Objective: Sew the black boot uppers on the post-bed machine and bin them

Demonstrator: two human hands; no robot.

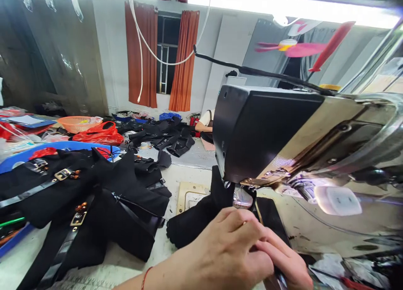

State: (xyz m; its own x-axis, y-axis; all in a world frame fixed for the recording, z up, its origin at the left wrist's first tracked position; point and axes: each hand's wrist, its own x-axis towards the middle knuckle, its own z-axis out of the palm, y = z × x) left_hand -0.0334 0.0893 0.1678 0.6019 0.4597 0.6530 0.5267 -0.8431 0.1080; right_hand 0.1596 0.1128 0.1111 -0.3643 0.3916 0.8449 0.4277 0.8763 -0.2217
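Observation:
My left hand, with a red string on its wrist, reaches in just below the sewing machine's needle area. Its fingers are curled and pressed together over my right hand. The right hand is closed too, around a dark, shiny narrow thing that shows only in part at the bottom edge. A black fabric piece with a scalloped edge lies beside the left hand and runs up to the shiny metal post under the machine head. What the left fingers pinch is hidden.
Black garment pieces with buckled straps are piled on the left of the table, against a blue basin. Behind are an orange basket, a red plastic bag and more black pieces. A person's arm shows beyond the machine.

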